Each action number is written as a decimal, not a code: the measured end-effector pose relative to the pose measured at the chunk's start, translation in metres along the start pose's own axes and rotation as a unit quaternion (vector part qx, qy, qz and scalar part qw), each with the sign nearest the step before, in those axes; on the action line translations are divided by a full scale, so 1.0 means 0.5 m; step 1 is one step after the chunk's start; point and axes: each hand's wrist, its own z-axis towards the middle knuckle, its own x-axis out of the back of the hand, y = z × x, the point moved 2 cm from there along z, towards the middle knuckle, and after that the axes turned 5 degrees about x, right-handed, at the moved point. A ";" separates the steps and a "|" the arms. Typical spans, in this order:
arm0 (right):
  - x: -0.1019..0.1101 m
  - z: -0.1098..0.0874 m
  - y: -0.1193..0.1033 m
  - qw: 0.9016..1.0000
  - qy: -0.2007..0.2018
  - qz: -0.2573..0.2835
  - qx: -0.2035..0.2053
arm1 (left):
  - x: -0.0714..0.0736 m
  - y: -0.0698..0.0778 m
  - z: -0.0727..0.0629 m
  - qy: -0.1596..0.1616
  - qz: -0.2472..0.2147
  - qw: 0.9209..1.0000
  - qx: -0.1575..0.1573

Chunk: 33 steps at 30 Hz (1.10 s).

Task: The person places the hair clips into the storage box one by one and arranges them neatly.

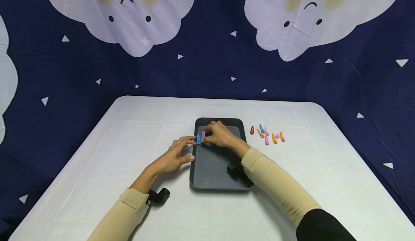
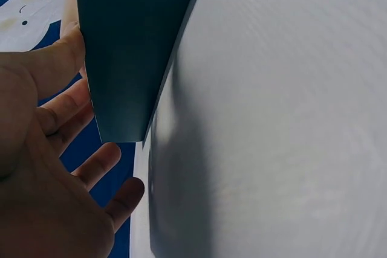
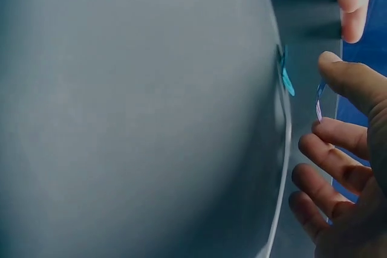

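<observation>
A dark grey rectangular tray (image 1: 220, 169) lies on the table. Inside it, near the far left corner, is a blue snap hair clip (image 1: 198, 139), seen also in the right wrist view as a small teal clip (image 3: 285, 77). My right hand (image 1: 220, 133) reaches over the tray and pinches a purple hair clip (image 1: 203, 134) between thumb and fingertips, just right of the blue one. In the right wrist view this purple clip (image 3: 318, 102) shows edge-on. My left hand (image 1: 178, 151) rests at the tray's left rim with loosely extended fingers, thumb beside the wall.
Right of the tray lie several hair clips: a dark red one (image 1: 251, 130), a blue one (image 1: 261, 128), pink ones (image 1: 266, 140) and orange ones (image 1: 274, 138). A white cloth (image 1: 146, 115) covers the table. Behind hangs a navy curtain (image 1: 201, 79) with clouds.
</observation>
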 end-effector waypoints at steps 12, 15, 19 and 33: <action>-0.013 0.008 0.003 0.999 -0.013 -0.029 0.008 | 0.001 0.001 -0.001 -0.003 -0.007 1.000 -0.003; -0.016 0.008 0.005 0.999 -0.013 -0.034 0.011 | 0.001 0.000 -0.001 -0.003 -0.008 1.000 -0.006; -0.019 0.007 0.006 0.999 -0.018 -0.038 0.010 | 0.000 -0.001 -0.001 -0.002 -0.006 1.000 -0.008; -0.024 0.005 0.006 0.998 -0.029 -0.050 0.004 | 0.000 -0.002 -0.001 -0.005 -0.006 1.000 -0.011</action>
